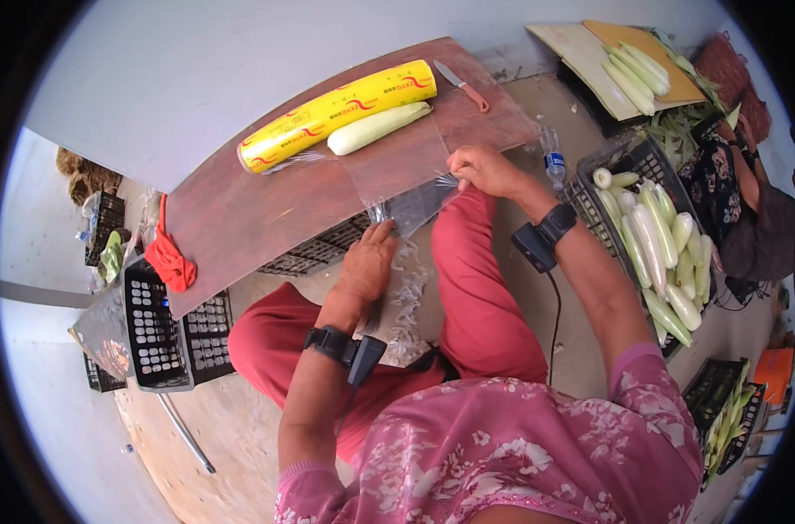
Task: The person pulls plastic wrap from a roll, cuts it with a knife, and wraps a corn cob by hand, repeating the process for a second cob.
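Observation:
A sheet of clear plastic film (406, 188) stretches over the near edge of the reddish-brown board (266, 218). My left hand (368, 260) is at the film's left corner, its fingertips pressed together on the gathered film. My right hand (485, 170) pinches the film's right corner between closed fingers. Beyond the film lies a pale green gourd (379, 128), along the near side of a yellow roll of film (340, 114). A knife (461, 86) with a reddish handle rests at the board's far right.
A black crate (594, 175) of pale gourds stands to the right, with a water bottle (554, 159) beside it. Peeled corn (635, 77) lies on a board at the upper right. Another person (760, 210) sits at the far right. Black crates (153, 327) and a red cloth (169, 259) are left.

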`<state>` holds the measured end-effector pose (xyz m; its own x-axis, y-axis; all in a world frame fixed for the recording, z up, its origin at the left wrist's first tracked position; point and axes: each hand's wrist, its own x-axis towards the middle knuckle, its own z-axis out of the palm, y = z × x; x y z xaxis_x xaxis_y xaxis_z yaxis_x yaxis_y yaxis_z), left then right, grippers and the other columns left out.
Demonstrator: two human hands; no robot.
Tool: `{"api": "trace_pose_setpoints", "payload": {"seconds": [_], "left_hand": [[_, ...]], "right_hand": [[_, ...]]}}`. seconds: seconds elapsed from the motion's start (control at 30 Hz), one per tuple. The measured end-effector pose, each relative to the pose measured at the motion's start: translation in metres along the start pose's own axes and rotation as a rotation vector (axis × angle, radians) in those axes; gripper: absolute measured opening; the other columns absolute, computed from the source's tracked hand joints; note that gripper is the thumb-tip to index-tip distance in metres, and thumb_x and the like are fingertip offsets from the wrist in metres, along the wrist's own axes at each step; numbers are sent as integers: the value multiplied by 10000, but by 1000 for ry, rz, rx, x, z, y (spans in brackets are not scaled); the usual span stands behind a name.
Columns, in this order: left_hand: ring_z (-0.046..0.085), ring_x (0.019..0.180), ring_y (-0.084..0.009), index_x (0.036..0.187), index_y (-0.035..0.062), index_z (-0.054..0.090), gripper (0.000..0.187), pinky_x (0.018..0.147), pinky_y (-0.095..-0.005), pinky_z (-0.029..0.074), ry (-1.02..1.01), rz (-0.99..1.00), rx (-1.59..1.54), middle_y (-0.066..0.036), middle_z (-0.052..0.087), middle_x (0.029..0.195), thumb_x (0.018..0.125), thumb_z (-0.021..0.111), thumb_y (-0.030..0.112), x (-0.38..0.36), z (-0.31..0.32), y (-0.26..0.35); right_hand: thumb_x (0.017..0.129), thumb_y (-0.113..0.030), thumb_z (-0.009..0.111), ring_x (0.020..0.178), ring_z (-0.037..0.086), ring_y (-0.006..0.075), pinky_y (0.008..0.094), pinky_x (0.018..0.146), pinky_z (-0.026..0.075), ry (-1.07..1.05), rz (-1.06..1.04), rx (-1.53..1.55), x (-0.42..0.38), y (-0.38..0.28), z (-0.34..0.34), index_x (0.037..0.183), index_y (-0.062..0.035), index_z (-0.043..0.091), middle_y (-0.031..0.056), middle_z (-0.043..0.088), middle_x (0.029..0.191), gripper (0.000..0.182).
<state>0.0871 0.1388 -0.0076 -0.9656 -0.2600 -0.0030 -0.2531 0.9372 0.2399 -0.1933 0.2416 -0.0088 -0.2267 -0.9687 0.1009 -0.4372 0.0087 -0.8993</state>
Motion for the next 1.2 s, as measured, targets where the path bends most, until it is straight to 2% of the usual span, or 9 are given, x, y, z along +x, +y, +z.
{"api": "trace_pose_setpoints", "payload": {"seconds": [0.03, 0.17, 0.37, 0.57, 0.77, 0.87, 1.0, 1.13, 1.2], "left_hand": [[441, 1210, -343, 896, -17, 558, 131, 950, -386, 427, 30, 15, -19, -178, 444, 1326, 775, 512, 3, -1, 2, -1], [423, 1239, -297, 1016, 14, 583, 250, 952, -390, 419, 1, -15, 21, -146, 451, 1328, 788, 486, 51, -3, 2, 1], [441, 1216, -316, 970, -1, 572, 208, 950, -397, 419, 17, -3, -29, -154, 466, 1309, 781, 490, 25, -2, -11, 6], [495, 1102, -358, 869, -21, 525, 161, 903, -385, 446, 94, 121, -10, -174, 506, 1211, 713, 523, -60, 2, -30, 11], [528, 1040, -307, 854, 6, 551, 177, 817, -378, 473, 113, 264, 147, -115, 544, 1092, 684, 543, -42, 8, -59, 28], [577, 917, -316, 857, 27, 542, 168, 719, -387, 494, 103, 221, -34, -106, 576, 1022, 709, 533, -55, 9, -54, 26], [592, 771, -368, 857, 29, 512, 133, 665, -406, 489, 37, 142, -186, -128, 593, 923, 764, 511, -67, 7, -39, 16], [594, 808, -366, 865, 16, 512, 129, 675, -405, 488, 3, 90, -258, -137, 586, 910, 763, 504, -63, 6, -23, 6], [593, 814, -368, 872, 8, 512, 131, 679, -405, 489, -25, 53, -250, -144, 580, 914, 764, 495, -63, 5, -16, 5]], "right_hand": [[835, -33, 550, 660, 619, 120, 249, 544, 478, 11, 64, 54, -6, 1, 0, 777, 11, 549, 124, 625, 992, 73], [855, -56, 556, 726, 638, 118, 218, 567, 464, 65, 143, 165, -27, 26, 3, 839, 1, 584, 87, 653, 875, 65], [885, -112, 593, 810, 629, 116, 215, 644, 466, 257, 120, 792, -46, 25, 3, 934, -35, 594, 75, 649, 933, 91], [881, -103, 597, 870, 595, 104, 222, 689, 452, 303, 12, 973, -43, 11, 0, 926, -49, 594, 57, 634, 922, 70], [891, -74, 578, 840, 569, 106, 205, 622, 446, 304, -58, 1103, -48, 26, -5, 913, -57, 587, 68, 633, 962, 30], [881, -90, 595, 764, 586, 92, 193, 566, 448, 283, 3, 1277, -54, 24, -3, 906, -33, 584, 72, 637, 934, 64], [885, -79, 584, 746, 595, 105, 195, 594, 471, 274, 61, 1124, -57, 30, -1, 901, -49, 565, 76, 628, 899, 40], [891, -69, 553, 691, 589, 88, 193, 577, 472, 245, 150, 665, -55, 39, -3, 897, -23, 554, 59, 626, 836, 46], [884, -89, 567, 675, 589, 83, 191, 561, 466, 259, 156, 645, -57, 37, -3, 873, -16, 568, 54, 629, 807, 74]]}}
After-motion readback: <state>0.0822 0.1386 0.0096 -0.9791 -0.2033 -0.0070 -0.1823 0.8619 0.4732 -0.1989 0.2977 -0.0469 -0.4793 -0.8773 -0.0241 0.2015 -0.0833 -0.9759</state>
